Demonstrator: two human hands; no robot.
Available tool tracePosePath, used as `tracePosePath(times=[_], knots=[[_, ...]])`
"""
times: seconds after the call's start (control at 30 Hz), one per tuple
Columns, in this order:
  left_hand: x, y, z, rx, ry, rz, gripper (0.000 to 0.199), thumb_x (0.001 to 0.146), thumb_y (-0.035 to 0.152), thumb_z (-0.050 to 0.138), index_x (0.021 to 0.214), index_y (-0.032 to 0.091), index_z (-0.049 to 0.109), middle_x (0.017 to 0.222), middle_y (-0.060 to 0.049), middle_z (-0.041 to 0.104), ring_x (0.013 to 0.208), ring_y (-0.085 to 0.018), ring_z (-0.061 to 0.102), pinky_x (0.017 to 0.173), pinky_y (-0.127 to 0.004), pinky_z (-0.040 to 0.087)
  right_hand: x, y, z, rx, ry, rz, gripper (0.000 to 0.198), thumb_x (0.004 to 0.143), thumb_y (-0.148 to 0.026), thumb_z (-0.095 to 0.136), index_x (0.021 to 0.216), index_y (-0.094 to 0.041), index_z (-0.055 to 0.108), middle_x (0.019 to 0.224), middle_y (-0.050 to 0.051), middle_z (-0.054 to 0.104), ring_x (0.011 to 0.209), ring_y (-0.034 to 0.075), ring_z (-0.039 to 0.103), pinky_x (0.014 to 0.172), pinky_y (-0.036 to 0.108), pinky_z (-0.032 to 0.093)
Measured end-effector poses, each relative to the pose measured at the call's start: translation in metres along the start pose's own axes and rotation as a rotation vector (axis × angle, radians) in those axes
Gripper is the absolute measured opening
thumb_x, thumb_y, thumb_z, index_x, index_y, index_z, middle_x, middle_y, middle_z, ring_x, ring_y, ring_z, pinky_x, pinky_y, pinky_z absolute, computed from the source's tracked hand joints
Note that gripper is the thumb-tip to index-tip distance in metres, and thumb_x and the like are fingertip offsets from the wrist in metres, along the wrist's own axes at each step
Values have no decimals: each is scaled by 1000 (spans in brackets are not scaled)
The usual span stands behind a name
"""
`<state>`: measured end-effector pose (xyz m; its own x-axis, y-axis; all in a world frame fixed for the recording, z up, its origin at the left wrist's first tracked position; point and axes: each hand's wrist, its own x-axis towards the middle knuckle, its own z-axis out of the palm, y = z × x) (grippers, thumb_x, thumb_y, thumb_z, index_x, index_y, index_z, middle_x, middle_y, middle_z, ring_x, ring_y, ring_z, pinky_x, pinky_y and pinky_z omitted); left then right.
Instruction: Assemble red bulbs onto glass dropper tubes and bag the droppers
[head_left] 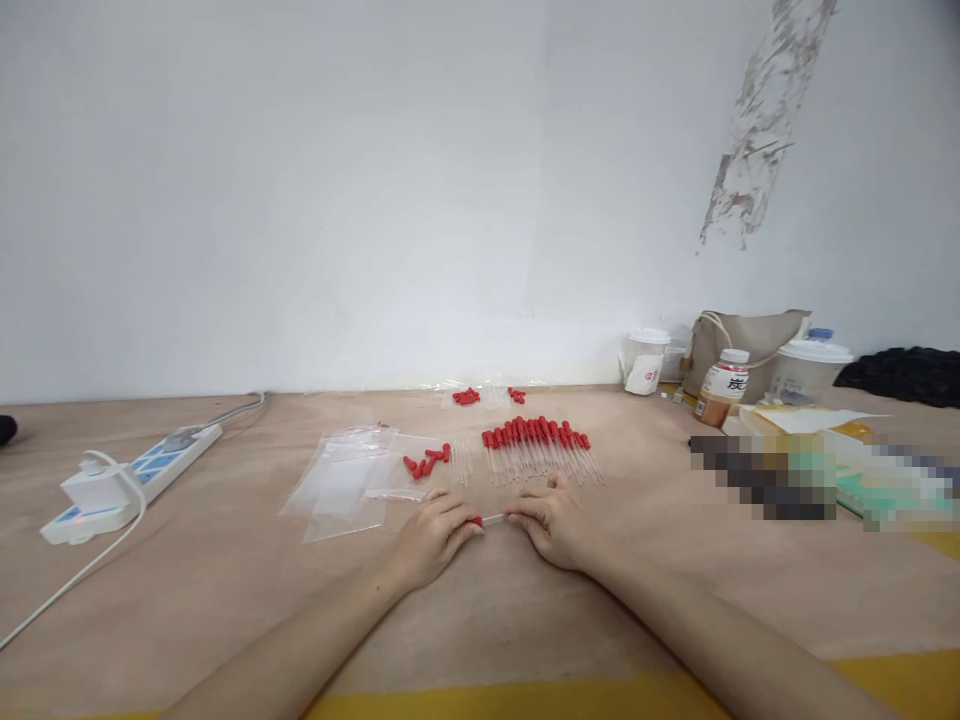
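My left hand pinches a small red rubber bulb between thumb and fingers. A thin clear dropper tube runs from the bulb to my right hand, whose fingertips are closed on its other end. How deep the tube sits in the bulb I cannot tell. Just beyond my hands lies a row of several droppers with red bulbs, their clear tubes pointing toward me. To the left of that row are loose clear tubes and several loose red bulbs.
Clear plastic bags lie left of the loose bulbs. More red bulbs and tubes rest near the wall. A power strip with a cable is far left. Right stand a paper cup, a bottle and a lidded tub.
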<state>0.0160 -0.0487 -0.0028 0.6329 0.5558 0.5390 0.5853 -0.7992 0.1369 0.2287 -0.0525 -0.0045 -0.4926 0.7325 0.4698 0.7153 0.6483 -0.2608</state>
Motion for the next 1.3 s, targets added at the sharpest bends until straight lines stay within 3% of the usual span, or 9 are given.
tracePosePath(times=[0.37,0.73,0.83,1.0,1.1,1.3], knots=[[0,-1,2,69,-12,66,16,86,23,41,77,18,54,72,-2,56,70,-15,51,81,-34,37,-3,-7,7,-108,67,-82,20,80,-15,41,74,-21,60,68,-1,62,59,10,46,70,30,19],[2,-3,3,90,-64,139,13,86,20,40,79,17,51,74,-1,56,71,-15,50,84,-34,33,1,-12,15,-90,53,-37,21,81,-20,43,66,-19,58,64,-2,61,55,9,43,68,29,19],[3,-5,2,123,-60,122,14,87,21,41,79,17,52,74,-1,56,72,-15,50,83,-34,33,2,-17,7,-151,64,-55,23,83,-21,41,68,-19,58,67,-1,62,60,10,45,68,30,19],[5,-10,-7,160,62,73,14,86,25,44,90,18,55,81,-3,58,78,-16,49,83,-34,32,3,-22,-6,-330,63,-89,17,78,-17,44,74,-18,61,78,6,62,81,18,46,71,33,20],[3,-22,-14,242,115,-55,16,83,25,47,95,21,56,90,-4,58,87,-19,50,86,-38,29,5,-14,-9,-314,59,39,18,78,-18,44,73,-18,62,77,5,62,82,18,48,73,32,22],[-8,-64,-16,381,178,-444,19,77,27,52,94,23,59,103,-7,53,100,-25,46,85,-42,31,39,15,-16,-64,82,574,25,77,-31,44,62,-20,61,66,1,62,66,14,54,66,25,29]])
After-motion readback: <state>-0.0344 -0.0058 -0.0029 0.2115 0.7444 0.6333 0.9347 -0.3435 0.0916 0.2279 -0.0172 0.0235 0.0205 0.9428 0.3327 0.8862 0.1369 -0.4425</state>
